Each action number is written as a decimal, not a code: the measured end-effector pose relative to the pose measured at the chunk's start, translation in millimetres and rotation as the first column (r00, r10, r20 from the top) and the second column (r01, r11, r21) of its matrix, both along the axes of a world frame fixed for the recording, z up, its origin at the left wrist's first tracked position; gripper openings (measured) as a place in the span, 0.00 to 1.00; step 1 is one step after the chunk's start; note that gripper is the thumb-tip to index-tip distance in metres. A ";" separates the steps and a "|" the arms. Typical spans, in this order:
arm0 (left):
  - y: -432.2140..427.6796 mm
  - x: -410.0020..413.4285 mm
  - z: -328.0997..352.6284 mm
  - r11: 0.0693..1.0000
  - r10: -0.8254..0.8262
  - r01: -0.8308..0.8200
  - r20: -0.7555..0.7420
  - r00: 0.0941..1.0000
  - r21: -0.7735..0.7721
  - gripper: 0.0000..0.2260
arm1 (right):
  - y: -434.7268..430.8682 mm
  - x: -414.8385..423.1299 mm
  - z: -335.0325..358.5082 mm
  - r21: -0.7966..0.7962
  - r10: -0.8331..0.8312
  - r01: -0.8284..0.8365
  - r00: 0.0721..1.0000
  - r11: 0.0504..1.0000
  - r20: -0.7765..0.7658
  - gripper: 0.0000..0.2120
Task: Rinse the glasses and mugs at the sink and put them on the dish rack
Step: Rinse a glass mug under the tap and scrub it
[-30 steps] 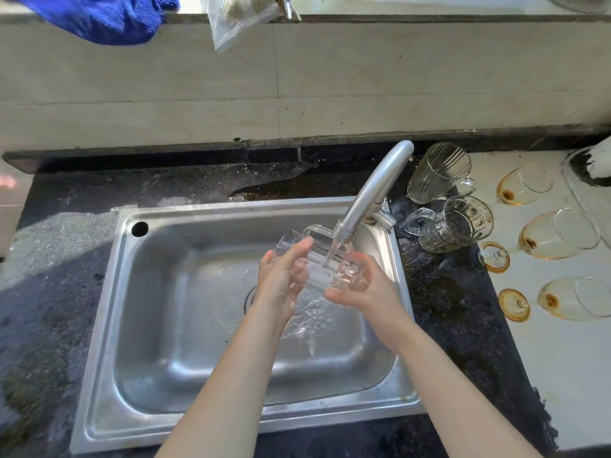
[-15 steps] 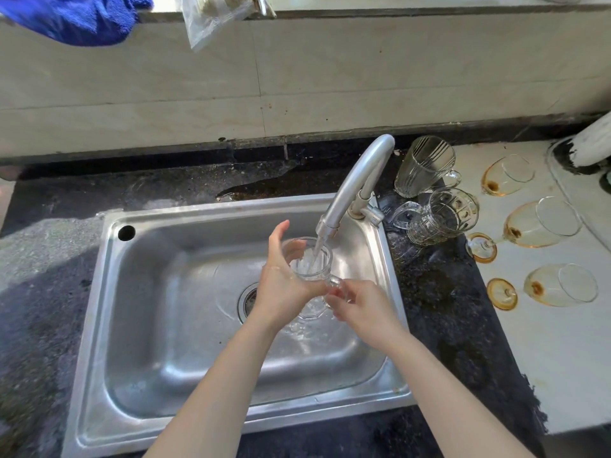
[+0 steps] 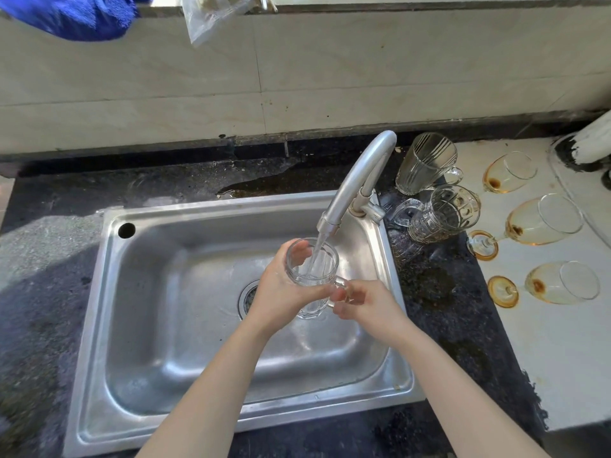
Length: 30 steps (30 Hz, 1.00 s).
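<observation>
We hold a clear glass mug [image 3: 312, 276] upright over the sink [image 3: 165, 292], its mouth under the faucet [image 3: 357, 180] stream. Our left hand [image 3: 281, 292] wraps its body and our right hand [image 3: 367, 302] grips the handle at four o'clock. A ribbed mug [image 3: 426, 163] and a patterned mug [image 3: 443, 214] rest at two o'clock. Stained wine glasses [image 3: 542, 219] lie sideways at three.

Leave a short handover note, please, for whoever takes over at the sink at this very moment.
The left hand grips the glass mug round its body; the right hand holds its handle. The mug is upright under the running faucet, over the sink, filling.
Done: nothing to confirm, no dish rack in view.
Left: rack this mug, then rinse the ribbed mug and patterned mug beside the faucet and the three stained stemmed glasses lying on the white counter.
</observation>
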<state>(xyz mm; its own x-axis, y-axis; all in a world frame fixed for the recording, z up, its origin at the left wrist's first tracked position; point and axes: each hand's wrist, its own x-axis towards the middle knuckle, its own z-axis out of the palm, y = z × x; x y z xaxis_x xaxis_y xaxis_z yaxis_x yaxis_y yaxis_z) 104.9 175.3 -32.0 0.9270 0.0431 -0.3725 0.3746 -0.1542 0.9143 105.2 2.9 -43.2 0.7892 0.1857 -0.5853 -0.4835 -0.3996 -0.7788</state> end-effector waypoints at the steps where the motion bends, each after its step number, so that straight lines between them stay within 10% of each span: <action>1: 0.1 -0.9 -0.7 1.000 -0.007 0.007 -0.002 1.000 0.014 0.39 | -1.6 2.8 2.0 -0.010 0.021 -0.021 1.000 1.000 -0.018 0.11; 10: 4.2 -3.3 -9.9 0.996 0.019 -0.015 -0.050 0.999 0.085 0.34 | -3.6 52.8 36.3 -0.520 0.140 0.143 0.873 0.842 0.468 0.17; 18: 1.1 2.8 -9.7 0.999 0.035 -0.034 -0.064 0.997 0.025 0.35 | 6.7 105.1 41.7 -0.906 0.644 -0.168 0.753 0.388 0.136 0.14; 30: 1.9 2.9 -5.5 0.989 0.106 -0.124 -0.206 0.973 -0.075 0.32 | -6.7 125.0 55.8 -0.923 0.607 -0.139 0.786 0.360 0.118 0.12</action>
